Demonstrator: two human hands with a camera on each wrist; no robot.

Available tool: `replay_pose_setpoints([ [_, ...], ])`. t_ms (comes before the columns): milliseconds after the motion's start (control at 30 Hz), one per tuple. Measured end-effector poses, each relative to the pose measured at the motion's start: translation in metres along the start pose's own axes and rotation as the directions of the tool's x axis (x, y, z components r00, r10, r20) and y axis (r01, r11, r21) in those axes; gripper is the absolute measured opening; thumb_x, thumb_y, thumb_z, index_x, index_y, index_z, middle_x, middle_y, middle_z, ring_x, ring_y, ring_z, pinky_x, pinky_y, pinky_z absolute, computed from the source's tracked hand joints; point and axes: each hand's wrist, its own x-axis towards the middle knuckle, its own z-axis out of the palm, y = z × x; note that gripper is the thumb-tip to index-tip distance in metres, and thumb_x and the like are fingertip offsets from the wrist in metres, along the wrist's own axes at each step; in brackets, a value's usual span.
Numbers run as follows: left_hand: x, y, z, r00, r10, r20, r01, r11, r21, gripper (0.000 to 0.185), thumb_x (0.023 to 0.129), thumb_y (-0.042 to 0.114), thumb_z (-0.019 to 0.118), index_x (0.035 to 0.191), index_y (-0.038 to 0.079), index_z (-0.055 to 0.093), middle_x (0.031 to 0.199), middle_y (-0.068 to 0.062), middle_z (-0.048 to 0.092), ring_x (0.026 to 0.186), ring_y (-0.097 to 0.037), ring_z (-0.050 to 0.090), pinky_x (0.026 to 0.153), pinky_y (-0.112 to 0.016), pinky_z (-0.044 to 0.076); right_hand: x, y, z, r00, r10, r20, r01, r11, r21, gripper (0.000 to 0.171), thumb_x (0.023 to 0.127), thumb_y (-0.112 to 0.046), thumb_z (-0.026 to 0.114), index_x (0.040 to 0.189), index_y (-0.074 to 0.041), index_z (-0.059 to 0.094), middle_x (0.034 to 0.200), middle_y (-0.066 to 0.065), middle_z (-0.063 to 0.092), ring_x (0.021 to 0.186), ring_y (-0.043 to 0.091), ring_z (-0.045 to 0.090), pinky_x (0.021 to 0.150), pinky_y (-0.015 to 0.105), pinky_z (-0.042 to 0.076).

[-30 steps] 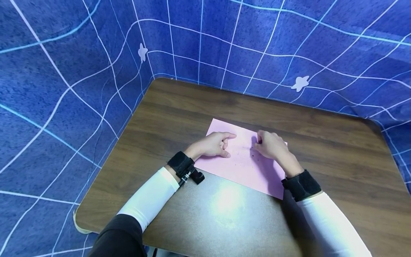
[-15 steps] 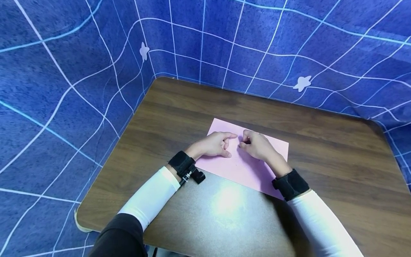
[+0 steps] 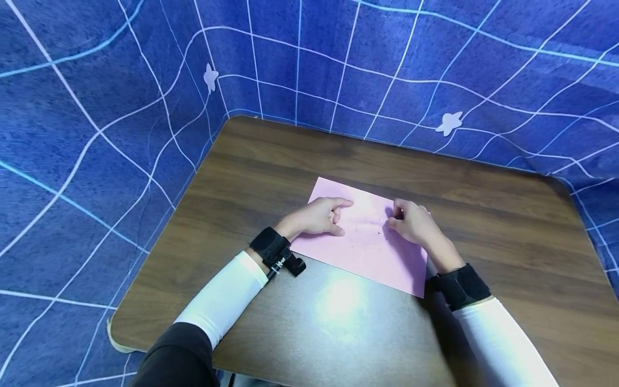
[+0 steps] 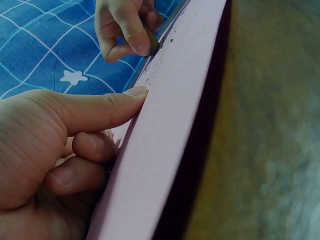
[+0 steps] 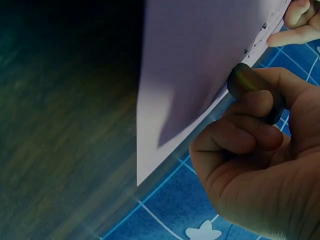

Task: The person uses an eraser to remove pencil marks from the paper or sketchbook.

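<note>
While the fingers (image 5: 250,107) of the right hand (image 3: 415,223) pinch a small dark eraser (image 5: 242,80) against the pink paper (image 3: 360,250), the left hand (image 3: 316,217) lies on the sheet's left part, its index finger and thumb stretched flat and the other fingers loosely bent, holding nothing. Dark crumbs (image 3: 376,232) are scattered on the paper between the two hands, so I judge the rubbing is partly done; whether marks remain I cannot tell. Both wrists wear black bands (image 3: 272,248) over white sleeves (image 3: 220,298). The sheet lies flat in the middle of the brown wooden surface (image 3: 290,161), and a blue checked cloth (image 3: 96,107) stands around it.
</note>
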Motion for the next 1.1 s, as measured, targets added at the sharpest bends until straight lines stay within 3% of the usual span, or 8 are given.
replay_pose_setpoints([
  [167,-0.001,-0.003,-0.001,1.0,0.003,-0.002,-0.003,1.0,-0.008,0.082,0.083,0.009,0.085,0.154,0.014,0.045,0.082,0.0,0.053,0.066,-0.011,0.042,0.079,-0.026,0.041,0.001,-0.005,-0.001,0.999,0.029,0.023,-0.027,0.997,-0.074,0.019,0.089,-0.02,0.068,0.082,-0.013,0.051,0.076,0.005,0.056,0.078,0.029,0.057,0.07,0.041,0.04],
  [300,-0.002,-0.005,0.0,1.0,-0.009,-0.006,0.009,1.0,-0.019,0.082,0.083,0.008,0.085,0.154,0.014,0.045,0.083,0.0,0.053,0.066,-0.011,0.043,0.076,-0.026,0.041,0.003,-0.016,0.002,0.998,0.046,0.05,-0.041,0.994,-0.101,0.016,0.091,-0.022,0.063,0.084,-0.013,0.052,0.076,0.005,0.055,0.077,0.027,0.057,0.064,0.037,0.04],
  [500,-0.002,-0.007,0.003,1.0,-0.012,0.014,0.012,1.0,-0.028,0.082,0.084,0.009,0.084,0.155,0.013,0.045,0.083,0.001,0.052,0.065,-0.01,0.042,0.071,-0.023,0.039,0.013,-0.037,0.016,0.991,-0.12,0.059,0.117,0.992,0.055,0.017,0.094,-0.019,0.066,0.085,-0.011,0.055,0.068,0.0,0.055,0.064,0.019,0.052,0.059,0.031,0.037],
  [600,-0.003,-0.007,0.003,1.0,-0.003,0.008,0.003,1.0,-0.024,0.081,0.083,0.008,0.084,0.154,0.012,0.045,0.082,0.001,0.051,0.065,-0.01,0.042,0.071,-0.023,0.039,0.018,-0.046,0.024,0.983,-0.17,0.07,0.164,0.983,0.085,0.016,0.094,-0.019,0.067,0.086,-0.012,0.056,0.069,-0.001,0.056,0.063,0.017,0.051,0.059,0.031,0.038],
  [767,-0.003,-0.006,0.002,1.0,0.006,0.011,-0.006,1.0,-0.015,0.081,0.083,0.009,0.084,0.154,0.011,0.045,0.082,0.001,0.052,0.066,-0.01,0.044,0.072,-0.023,0.04,0.019,-0.049,0.03,0.986,-0.136,0.098,0.131,0.99,0.059,0.019,0.094,-0.02,0.069,0.085,-0.014,0.054,0.075,-0.001,0.058,0.07,0.02,0.053,0.063,0.032,0.038],
  [1100,-0.002,-0.001,0.0,1.0,0.004,0.0,-0.004,1.0,0.007,0.082,0.084,0.011,0.084,0.155,0.014,0.045,0.083,0.001,0.053,0.066,-0.01,0.044,0.074,-0.024,0.04,0.011,-0.04,0.023,0.994,-0.099,0.046,0.097,0.994,0.055,0.022,0.093,-0.016,0.069,0.081,-0.014,0.051,0.072,0.0,0.055,0.071,0.022,0.053,0.063,0.032,0.036],
])
